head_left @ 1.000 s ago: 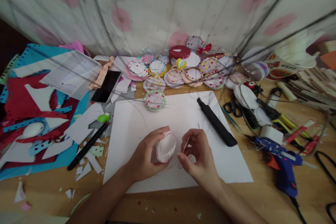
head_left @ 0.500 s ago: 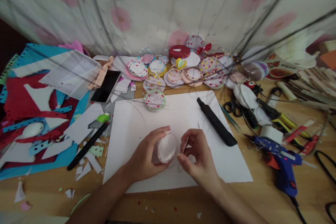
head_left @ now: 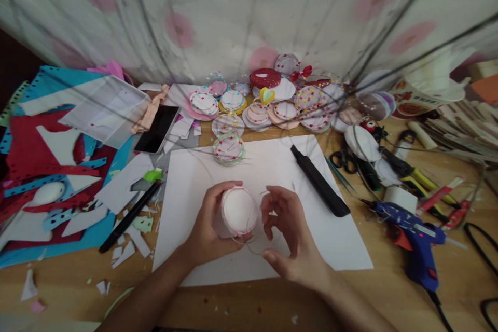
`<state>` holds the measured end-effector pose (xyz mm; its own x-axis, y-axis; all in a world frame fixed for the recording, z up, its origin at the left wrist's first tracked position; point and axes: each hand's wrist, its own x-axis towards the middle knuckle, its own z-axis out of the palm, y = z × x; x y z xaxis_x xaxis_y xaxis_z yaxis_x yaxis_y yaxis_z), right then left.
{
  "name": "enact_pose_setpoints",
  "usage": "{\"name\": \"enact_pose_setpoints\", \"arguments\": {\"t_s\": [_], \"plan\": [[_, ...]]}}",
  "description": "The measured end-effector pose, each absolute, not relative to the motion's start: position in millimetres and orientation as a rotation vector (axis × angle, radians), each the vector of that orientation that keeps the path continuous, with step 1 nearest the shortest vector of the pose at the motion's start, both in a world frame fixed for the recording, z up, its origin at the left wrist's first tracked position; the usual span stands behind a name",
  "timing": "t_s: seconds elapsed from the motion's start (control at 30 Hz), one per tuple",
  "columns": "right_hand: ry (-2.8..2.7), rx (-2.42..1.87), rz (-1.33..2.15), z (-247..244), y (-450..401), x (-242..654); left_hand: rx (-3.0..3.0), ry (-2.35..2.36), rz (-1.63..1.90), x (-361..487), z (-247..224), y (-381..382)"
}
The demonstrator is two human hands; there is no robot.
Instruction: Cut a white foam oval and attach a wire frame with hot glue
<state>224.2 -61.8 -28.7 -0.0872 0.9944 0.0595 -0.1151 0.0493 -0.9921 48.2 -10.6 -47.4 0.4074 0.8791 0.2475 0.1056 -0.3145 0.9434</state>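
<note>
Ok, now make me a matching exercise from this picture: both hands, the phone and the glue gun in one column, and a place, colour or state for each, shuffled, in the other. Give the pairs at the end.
Column one
1. left hand
2. phone
3. right hand
4. glue gun

Column two
A. blue, lying on the wooden table
B. curved open beside the round white piece, not gripping it
C. gripping the round white piece
D. dark-screened, lying flat

Pairs: 1-C, 2-D, 3-B, 4-A
</note>
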Motion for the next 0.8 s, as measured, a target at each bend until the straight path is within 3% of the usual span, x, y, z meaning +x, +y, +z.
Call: {"name": "enact_pose_setpoints", "arguments": {"t_s": [0.1,0.33,0.47,0.8], "plan": [[-1.268,-1.070,1.129,-28.3,-61.9,223.2,1.641,0.906,1.042,49.4,-46.5,-8.8],[-1.644,-1.119,0.357,-30.5,-63.0,228.6,1.594,0.944,1.051,51.1,-46.7,-8.3],[-2.003,-0.999,0.288,-29.1,-60.9,229.5,1.541,0.946,1.055,51.8,-47.0,-9.8],[-1.883,-1.006,0.488,-26.0,-59.6,231.6,1.449,0.855,1.033,52.3,-44.7,-10.2]]}}
